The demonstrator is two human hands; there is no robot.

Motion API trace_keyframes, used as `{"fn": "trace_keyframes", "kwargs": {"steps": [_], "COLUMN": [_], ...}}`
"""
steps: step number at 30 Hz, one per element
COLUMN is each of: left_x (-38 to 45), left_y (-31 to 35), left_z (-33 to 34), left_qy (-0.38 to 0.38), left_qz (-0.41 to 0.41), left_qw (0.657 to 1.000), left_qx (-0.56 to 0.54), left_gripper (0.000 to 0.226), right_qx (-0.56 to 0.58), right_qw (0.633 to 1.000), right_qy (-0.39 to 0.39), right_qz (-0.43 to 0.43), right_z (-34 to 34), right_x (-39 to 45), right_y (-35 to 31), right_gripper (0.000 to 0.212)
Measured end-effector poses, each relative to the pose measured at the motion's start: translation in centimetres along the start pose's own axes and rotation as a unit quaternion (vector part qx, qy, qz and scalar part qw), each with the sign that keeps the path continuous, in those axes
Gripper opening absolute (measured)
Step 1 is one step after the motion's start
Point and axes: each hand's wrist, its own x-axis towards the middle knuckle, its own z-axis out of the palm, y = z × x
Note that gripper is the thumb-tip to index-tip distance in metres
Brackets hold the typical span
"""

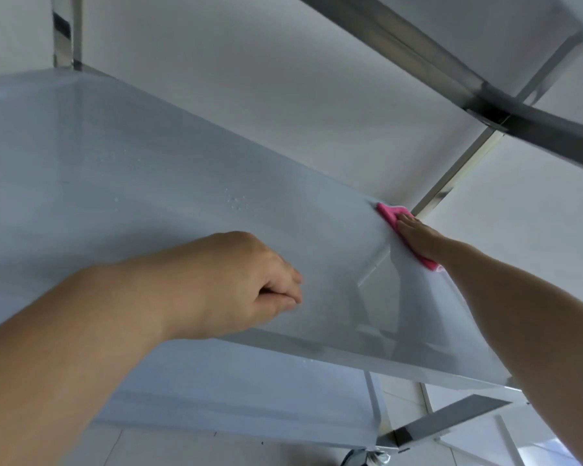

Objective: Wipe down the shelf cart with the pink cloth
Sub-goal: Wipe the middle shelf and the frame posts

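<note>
1. Head view: the right hand [418, 238] lies flat, fingers straight, pressing the pink cloth [389, 215] onto the far right corner of the shelf cart [148, 183]'s middle shelf.
2. The left hand [246, 284] hovers over the near edge, fingers curled, holding nothing.
3. Water droplets [238, 201] sit mid-shelf.

The cloth [405, 233] lies at the far right corner of the cart's middle shelf [142, 183], under the right hand [418, 237], beside the corner post [458, 169]. The left hand [249, 284] hovers over the shelf's near edge. Droplets [238, 202] sit mid-shelf; another shelf [243, 395] lies below.
</note>
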Motion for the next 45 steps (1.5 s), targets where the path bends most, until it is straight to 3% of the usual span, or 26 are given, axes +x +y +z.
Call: {"fn": "trace_keyframes", "kwargs": {"steps": [4,7,20,26,28,32,40,45], "left_x": [0.0,0.1,-0.1,0.1,0.1,-0.1,-0.3,-0.5], "left_y": [-0.4,-0.5,-0.1,0.1,0.1,0.4,0.4,0.7], "left_z": [0.2,0.2,-0.2,-0.2,-0.2,-0.3,-0.3,-0.2], "left_qy": [0.006,0.013,-0.003,-0.018,-0.019,-0.003,-0.028,-0.038], "left_qz": [-0.001,0.001,0.000,0.000,-0.001,-0.002,-0.031,-0.051], "left_qw": [1.000,1.000,0.999,0.998,0.998,0.998,0.998,0.997], "left_qx": [-0.008,-0.004,0.038,0.065,0.067,0.061,0.042,0.041], "left_gripper": [0.019,0.019,0.021,0.033,0.027,0.024,0.026,0.041], "right_qx": [0.071,0.032,-0.073,-0.098,-0.104,-0.111,-0.125,-0.091], "right_qw": [0.997,0.999,0.981,0.968,0.962,0.939,0.914,0.932], "right_qy": [0.019,0.022,-0.039,-0.066,-0.075,-0.009,-0.020,-0.032], "right_qz": [0.011,0.009,-0.178,-0.221,-0.240,-0.324,-0.385,-0.349], "right_z": [0.5,0.3,2.8,3.4,3.6,4.8,4.5,3.9], "right_x": [1.1,0.8,-12.2,-17.3,-18.7,-21.0,-18.0,-14.9], "right_y": [-0.6,-1.3,-6.6,-8.2,-8.7,-8.8,-8.2,-8.5], "right_gripper": [0.050,0.051,0.045,0.044,0.047,0.048,0.050,0.049]}}
